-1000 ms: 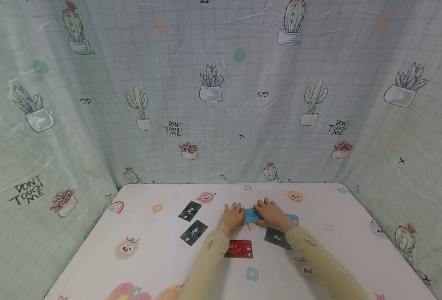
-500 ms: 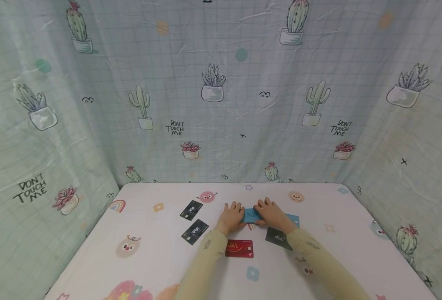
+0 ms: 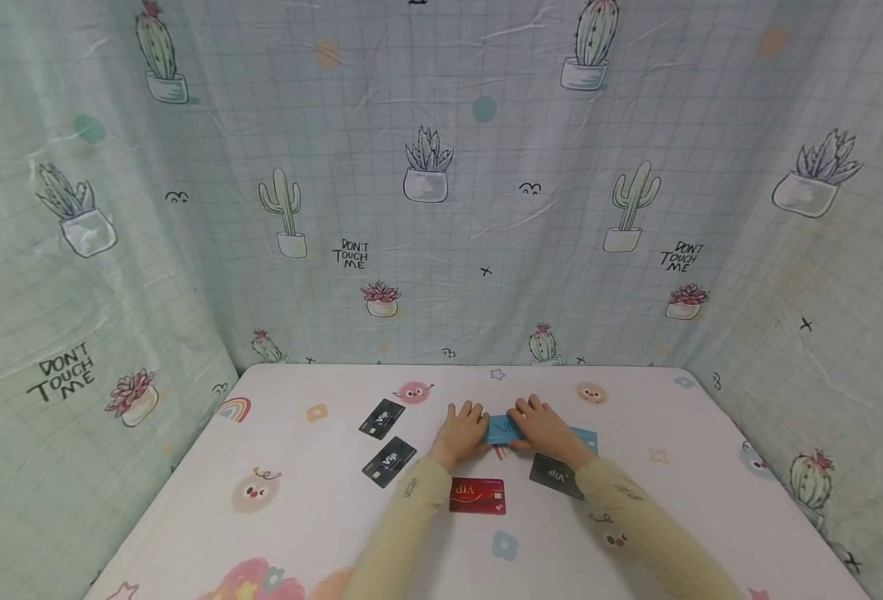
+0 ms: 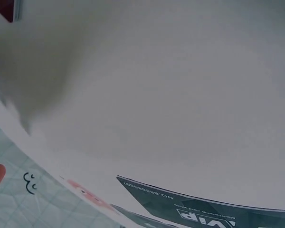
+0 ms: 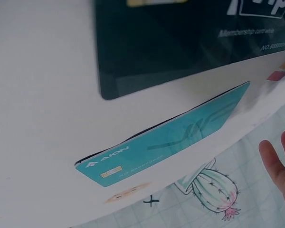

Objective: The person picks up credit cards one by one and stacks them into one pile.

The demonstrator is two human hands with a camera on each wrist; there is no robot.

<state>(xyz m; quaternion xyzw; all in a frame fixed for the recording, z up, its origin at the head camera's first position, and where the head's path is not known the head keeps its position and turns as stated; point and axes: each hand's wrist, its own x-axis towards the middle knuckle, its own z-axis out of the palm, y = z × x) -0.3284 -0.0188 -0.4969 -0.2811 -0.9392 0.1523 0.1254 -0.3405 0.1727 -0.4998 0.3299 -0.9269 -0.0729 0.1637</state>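
In the head view, a blue card (image 3: 500,429) lies between both hands, its two ends covered by fingers. My left hand (image 3: 460,436) pinches its left end, and my right hand (image 3: 548,433) grips the right end from above with thumb and fingers. Just beyond the right wrist, a second blue card (image 3: 586,438) shows partly; the right wrist view shows it as a turquoise card (image 5: 161,137) marked AION. A dark VIP card (image 3: 554,475) rests under the right forearm, partly covered by the sleeve. Between the forearms is a red VIP card (image 3: 477,497).
Two black VIP cards lie left of the hands, a farther one (image 3: 382,419) and a nearer one (image 3: 389,462). The white printed table (image 3: 321,533) meets a cactus-patterned cloth (image 3: 441,225) at its back and sides.
Both hands stay almost in place on the blue card, with only a very slight shift. The left forearm has drawn slightly left, baring more of the red card.
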